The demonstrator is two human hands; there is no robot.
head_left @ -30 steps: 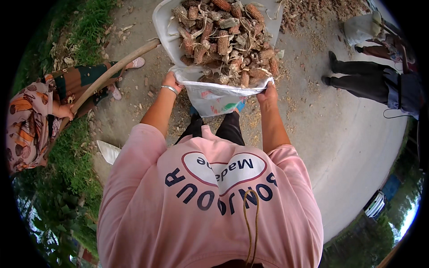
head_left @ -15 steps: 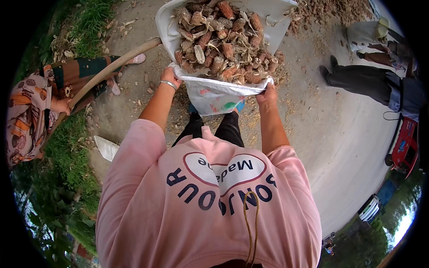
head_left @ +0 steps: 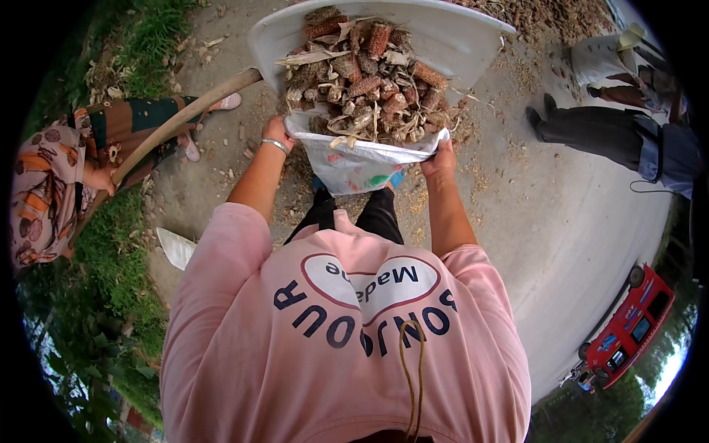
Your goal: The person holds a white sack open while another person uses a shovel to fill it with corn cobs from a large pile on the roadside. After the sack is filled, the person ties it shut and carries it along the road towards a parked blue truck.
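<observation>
Loading corncobs [head_left: 377, 88], I judge: my left hand [head_left: 277, 133] and right hand [head_left: 441, 159] clamp the sack [head_left: 351, 171] at the near edge of the scoop [head_left: 469, 48]; next needs steadiness.

1. Left hand [head_left: 278, 131]: fingers curled closed in a firm grip; fingertips partly hidden.
2. Right hand [head_left: 442, 159]: likewise closed, thumb toward the top; remaining fingers mostly out of sight.
3. Hands well apart, both ahead of the torso [head_left: 362, 369]; left slightly farther forward.
4. Left wrist [head_left: 275, 146]: roughly in line with the forearm, silvery band around it.
5. Left forearm [head_left: 255, 179]: bare, slants forward and inward.
6. Right forearm [head_left: 450, 214]: bare, points nearly straight forward.
7. Upper arms pink-sleeved, one at each side of the torso.
8. Legs [head_left: 379, 215]: dark-clad, slightly apart, below the hands.
</observation>
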